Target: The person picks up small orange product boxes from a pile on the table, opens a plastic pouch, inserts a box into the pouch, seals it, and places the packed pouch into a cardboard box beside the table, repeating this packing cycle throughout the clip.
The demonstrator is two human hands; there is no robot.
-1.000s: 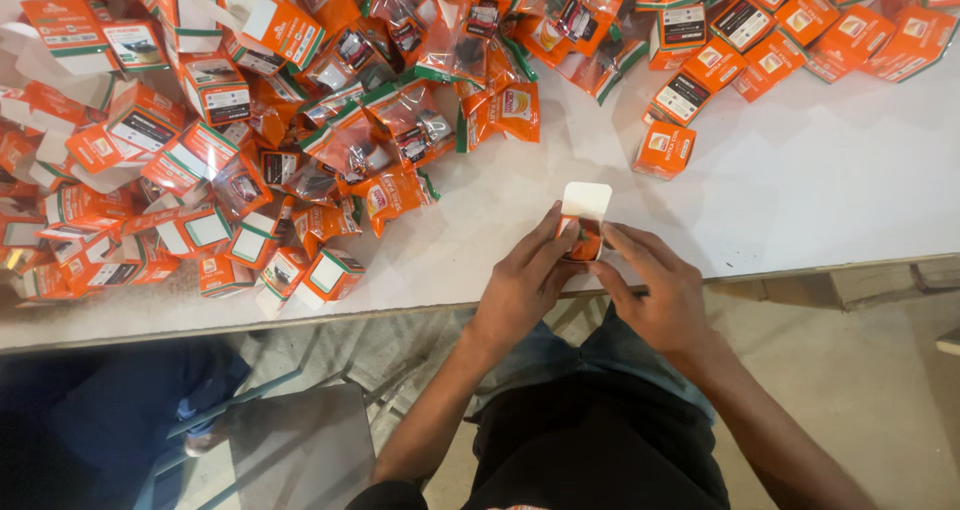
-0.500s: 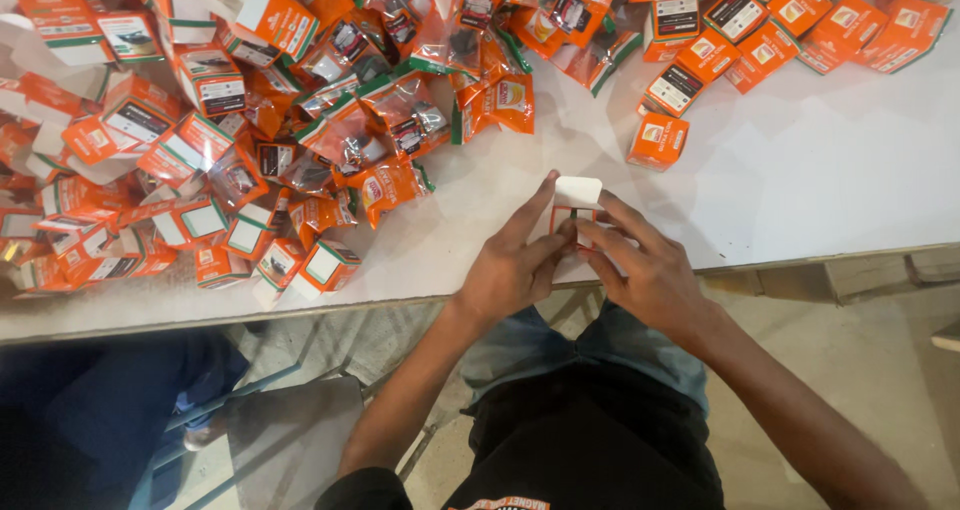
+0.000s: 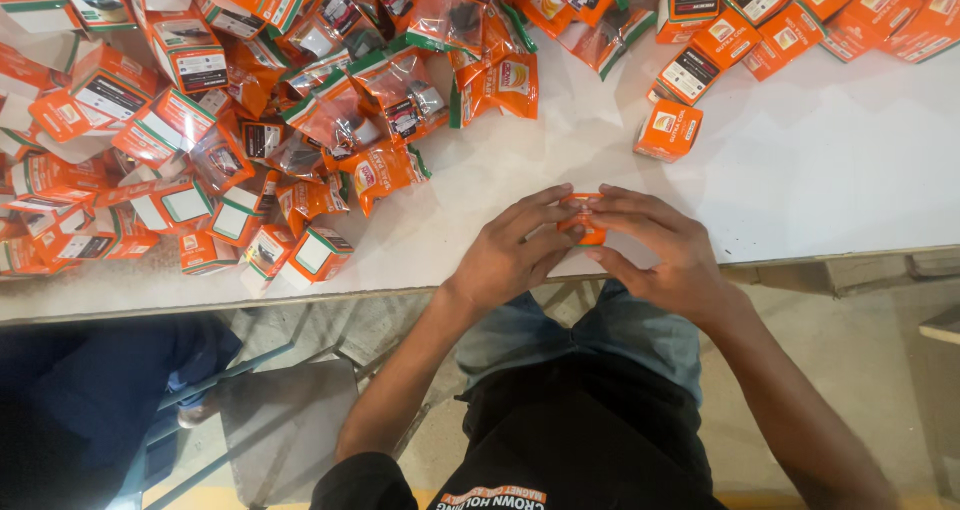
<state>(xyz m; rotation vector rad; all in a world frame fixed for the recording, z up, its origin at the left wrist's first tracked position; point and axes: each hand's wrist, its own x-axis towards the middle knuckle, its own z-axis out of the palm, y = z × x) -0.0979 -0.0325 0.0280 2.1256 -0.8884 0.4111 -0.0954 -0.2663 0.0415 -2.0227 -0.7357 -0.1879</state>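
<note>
Both my hands meet at the near edge of the white table (image 3: pixel 820 180). My left hand (image 3: pixel 510 250) and my right hand (image 3: pixel 660 250) together grip a small orange box (image 3: pixel 582 225), which is mostly hidden by my fingers. Only a strip of its orange top shows between them. A heap of small orange boxes and clear orange-edged packets (image 3: pixel 300 110) lies to the left of my hands. One single orange box (image 3: pixel 668 130) sits apart, just beyond my right hand.
A row of closed orange boxes (image 3: pixel 800 10) lines the far right of the table. A person in dark blue clothing (image 3: pixel 90 400) is at the lower left, below the table edge. The floor shows beneath the table.
The white flap that stood open on the box is now folded down, and both hands have closed over the box. The view has shifted slightly.
</note>
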